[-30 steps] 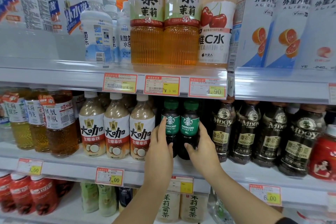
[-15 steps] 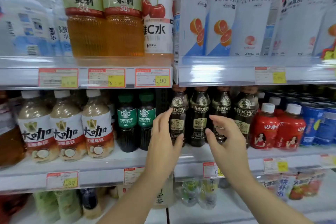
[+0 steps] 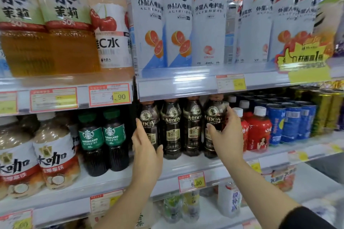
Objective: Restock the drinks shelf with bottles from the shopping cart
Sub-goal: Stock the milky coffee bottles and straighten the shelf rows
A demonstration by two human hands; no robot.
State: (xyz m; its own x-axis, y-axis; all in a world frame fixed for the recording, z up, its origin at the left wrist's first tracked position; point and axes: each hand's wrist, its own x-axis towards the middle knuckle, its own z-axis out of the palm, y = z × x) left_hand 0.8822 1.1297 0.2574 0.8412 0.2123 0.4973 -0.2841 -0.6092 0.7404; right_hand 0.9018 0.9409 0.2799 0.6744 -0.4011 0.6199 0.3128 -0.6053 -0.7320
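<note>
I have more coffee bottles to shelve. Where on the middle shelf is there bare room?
Only the front strip of the shelf, ahead of the coffee bottles, between left hand and right hand. The row itself, red bottles and blue cans stand packed.

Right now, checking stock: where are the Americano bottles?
Head view, middle shelf, left of centre: the Americano bottles stand between the latte bottles and the MDOY coffee bottles.

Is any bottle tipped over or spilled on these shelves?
Nothing stands out. The dark coffee bottles stand upright in a row on the middle shelf, and no spill shows. The left hand rests against the leftmost one; the right hand grips the rightmost coffee bottle.
</note>
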